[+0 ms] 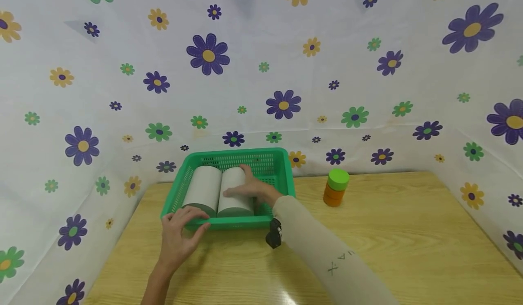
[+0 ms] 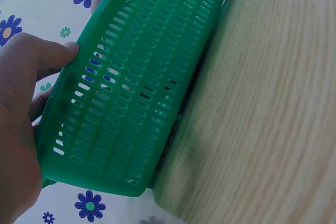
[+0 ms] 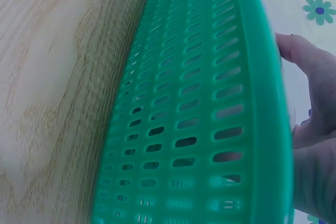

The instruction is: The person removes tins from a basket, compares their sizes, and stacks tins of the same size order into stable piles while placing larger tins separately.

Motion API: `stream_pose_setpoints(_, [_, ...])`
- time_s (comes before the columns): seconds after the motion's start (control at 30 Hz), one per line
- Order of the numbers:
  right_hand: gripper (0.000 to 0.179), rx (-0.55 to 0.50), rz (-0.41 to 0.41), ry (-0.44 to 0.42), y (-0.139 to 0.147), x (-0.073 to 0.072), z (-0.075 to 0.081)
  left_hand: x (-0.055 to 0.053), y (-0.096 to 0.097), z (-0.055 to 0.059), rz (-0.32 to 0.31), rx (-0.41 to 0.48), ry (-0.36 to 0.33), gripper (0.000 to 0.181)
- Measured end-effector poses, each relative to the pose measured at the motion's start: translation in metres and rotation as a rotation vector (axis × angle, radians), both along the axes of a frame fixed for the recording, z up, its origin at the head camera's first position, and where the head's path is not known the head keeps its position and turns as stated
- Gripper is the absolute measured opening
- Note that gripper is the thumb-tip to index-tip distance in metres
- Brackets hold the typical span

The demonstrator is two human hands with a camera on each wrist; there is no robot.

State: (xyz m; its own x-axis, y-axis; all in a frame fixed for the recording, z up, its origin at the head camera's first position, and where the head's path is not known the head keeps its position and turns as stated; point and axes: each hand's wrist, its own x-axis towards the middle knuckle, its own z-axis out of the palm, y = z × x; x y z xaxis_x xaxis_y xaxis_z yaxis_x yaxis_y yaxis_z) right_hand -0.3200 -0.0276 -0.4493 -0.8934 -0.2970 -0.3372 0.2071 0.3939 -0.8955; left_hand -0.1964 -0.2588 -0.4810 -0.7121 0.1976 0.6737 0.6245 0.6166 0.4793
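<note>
A green plastic basket [image 1: 245, 223] with slotted walls sits on the table, holding two white rolls side by side. My left hand [image 1: 180, 237] grips its near-left rim; in the left wrist view the thumb lies on the rim and the other fingers are behind the wall. Over the right-hand white roll [image 1: 236, 204] is my right hand [image 1: 255, 188], gripping it with thumb and fingers spread across it. The left-hand white roll [image 1: 203, 184] lies against the basket's left side. In the right wrist view the basket wall [image 3: 173, 103] hides the roll and most of the fingers.
An orange jar [image 1: 334, 195] with a green lid stands on the wooden table [image 1: 388, 232] to the right of the basket. Behind the table hangs a white flowered cloth [image 1: 253, 78], which also covers both sides.
</note>
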Motion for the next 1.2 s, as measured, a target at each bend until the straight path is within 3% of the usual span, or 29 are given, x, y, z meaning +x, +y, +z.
stream_pose_setpoints(0.3, [0.109,-0.052,0.025,0.122,0.008,0.018,0.023,0.000,-0.001,0.001,-0.006,-0.009,-0.001,0.022])
stream_pose_setpoints(0.53, [0.109,-0.002,0.030,0.307,0.023,0.023,0.027,-0.001,0.001,-0.003,0.003,-0.004,-0.006,0.025])
stream_pose_setpoints(0.7, [0.106,0.031,0.025,0.422,0.032,0.029,0.041,-0.001,0.002,-0.003,0.003,-0.004,0.011,0.025])
stream_pose_setpoints(1.0, [0.105,0.054,0.042,0.593,0.044,0.033,0.054,0.000,-0.001,0.000,0.024,-0.012,0.017,0.024])
stream_pose_setpoints(1.2, [0.105,0.078,0.009,0.677,0.056,0.041,0.057,-0.001,-0.001,-0.003,0.013,-0.013,0.029,0.024])
